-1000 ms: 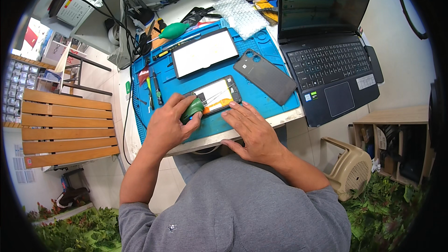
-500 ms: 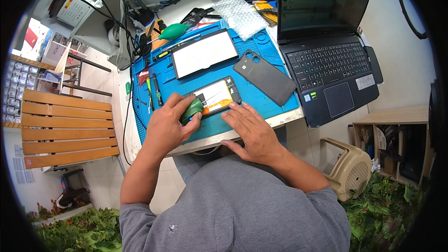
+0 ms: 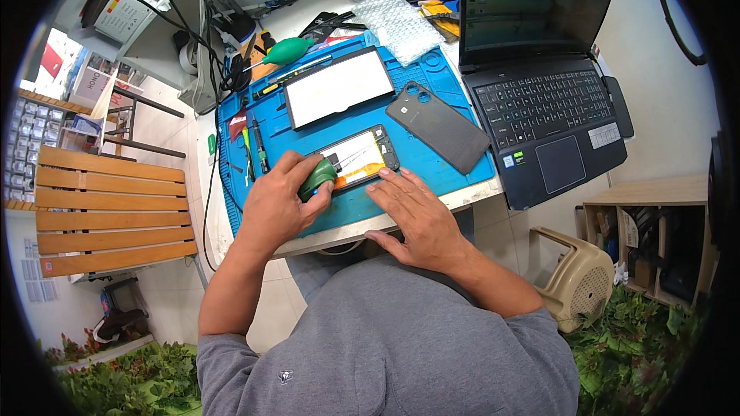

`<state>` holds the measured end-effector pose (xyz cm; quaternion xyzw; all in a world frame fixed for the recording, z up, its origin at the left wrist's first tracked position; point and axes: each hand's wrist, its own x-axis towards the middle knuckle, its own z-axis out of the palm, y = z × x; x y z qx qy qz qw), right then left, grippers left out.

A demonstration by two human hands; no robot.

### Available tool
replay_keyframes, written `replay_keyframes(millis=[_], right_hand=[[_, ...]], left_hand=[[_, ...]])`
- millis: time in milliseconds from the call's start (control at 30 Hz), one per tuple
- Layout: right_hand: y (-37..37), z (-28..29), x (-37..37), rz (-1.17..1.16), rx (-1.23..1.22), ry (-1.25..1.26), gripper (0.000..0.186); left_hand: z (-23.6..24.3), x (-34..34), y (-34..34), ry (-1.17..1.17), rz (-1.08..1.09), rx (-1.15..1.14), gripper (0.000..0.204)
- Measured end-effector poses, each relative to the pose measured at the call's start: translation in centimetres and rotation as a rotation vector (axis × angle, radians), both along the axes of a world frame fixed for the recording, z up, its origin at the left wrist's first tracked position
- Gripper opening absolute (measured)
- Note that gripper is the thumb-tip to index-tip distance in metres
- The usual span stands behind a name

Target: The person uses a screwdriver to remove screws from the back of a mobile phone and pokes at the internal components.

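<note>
My left hand (image 3: 276, 202) is closed around a green rubber air blower (image 3: 315, 178). Its thin nozzle points across an opened smartphone (image 3: 359, 156), whose white battery label and orange flex cable show. The phone lies on a blue repair mat (image 3: 343, 219), with its left end partly hidden by my left hand and the blower. At the phone's near right edge, my right hand (image 3: 420, 223) rests with fingers stretched out, fingertips by the frame, holding nothing. A dark phone back cover (image 3: 438, 129) lies to the right of the phone.
Behind the phone is a dark-framed panel with a white surface (image 3: 339, 91). Screwdrivers (image 3: 260, 146) lie left of it, and another green blower (image 3: 287, 52) behind. An open laptop (image 3: 547, 108) stands at right, bubble wrap (image 3: 397, 25) at the back. Black cables (image 3: 210, 108) hang at left.
The blower's nozzle has shifted slightly over the phone as my left hand moves a little. My right hand, the phone and the back cover stay in place.
</note>
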<state>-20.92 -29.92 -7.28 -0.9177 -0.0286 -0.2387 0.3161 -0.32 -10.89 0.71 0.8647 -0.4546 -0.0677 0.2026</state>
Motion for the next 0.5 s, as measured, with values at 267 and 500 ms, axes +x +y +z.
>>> replay_keyframes(millis=[267, 500], right_hand=[[0.05, 0.0, -0.01, -0.003, 0.003, 0.001, 0.074], [0.06, -0.09, 0.0, -0.002, 0.001, -0.001, 0.075]], left_hand=[[0.18, 0.03, -0.18, 0.011, 0.008, 0.0, 0.043], [0.1, 0.06, -0.23, 0.016, 0.017, -0.001, 0.043]])
